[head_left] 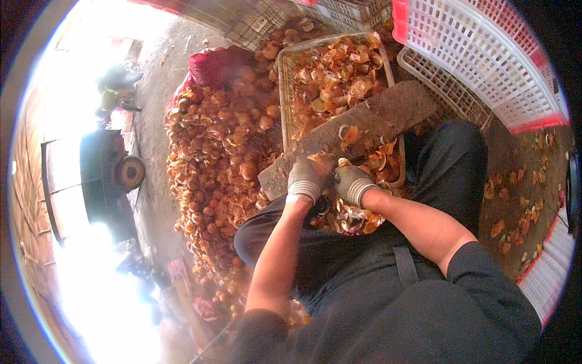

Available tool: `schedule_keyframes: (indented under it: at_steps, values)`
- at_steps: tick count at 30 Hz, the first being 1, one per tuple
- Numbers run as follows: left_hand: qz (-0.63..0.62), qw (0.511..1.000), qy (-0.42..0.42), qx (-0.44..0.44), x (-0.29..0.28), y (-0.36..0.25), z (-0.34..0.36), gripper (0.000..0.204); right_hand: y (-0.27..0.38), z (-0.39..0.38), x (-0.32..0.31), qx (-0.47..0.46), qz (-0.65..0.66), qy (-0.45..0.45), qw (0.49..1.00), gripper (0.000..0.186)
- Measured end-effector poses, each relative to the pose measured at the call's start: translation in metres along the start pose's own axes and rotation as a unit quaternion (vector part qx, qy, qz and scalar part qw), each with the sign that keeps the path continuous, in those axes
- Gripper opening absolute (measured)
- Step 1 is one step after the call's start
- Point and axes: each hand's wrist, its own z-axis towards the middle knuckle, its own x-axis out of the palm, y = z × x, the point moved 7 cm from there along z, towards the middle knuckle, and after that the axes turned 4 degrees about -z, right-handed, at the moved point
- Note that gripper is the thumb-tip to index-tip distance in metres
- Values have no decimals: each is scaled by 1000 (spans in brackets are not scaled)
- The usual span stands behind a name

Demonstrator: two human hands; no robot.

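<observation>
Dark shirt (pixel 388 309) at frame bottom, crate (pixel 284 100) of onion skins (pixel 339 88) above centre.
The left hand (pixel 305 181) has its grip closed on an onion (pixel 323 159), mid-frame by a board (pixel 391 112); the right hand (pixel 353 184) curls beside it, its grip's contents unclear. Heaped onions (pixel 227 136) lie left of centre.

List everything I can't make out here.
All in the head view:
Left hand and right hand: what they grip, if anything, is mostly hidden by the hands themselves.
Crate bottom: covered by peels and the board.
White crate: cut off by the upper edge.
Background beyond the wheel: washed out by glare.
</observation>
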Motion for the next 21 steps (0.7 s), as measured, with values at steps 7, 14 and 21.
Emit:
schedule_keyframes:
  at_steps: [7,14,21]
  values:
    - [105,985,37,131,-44,-60,-43,34,-6,4,-2,37,31,-6,999,31]
    - [165,980,-7,109,-10,-33,-15,34,-21,29,21,49,66,-9,997,30]
    - [205,965,66,146,27,-18,20,53,-16,23,9,45,69,2,997,26]
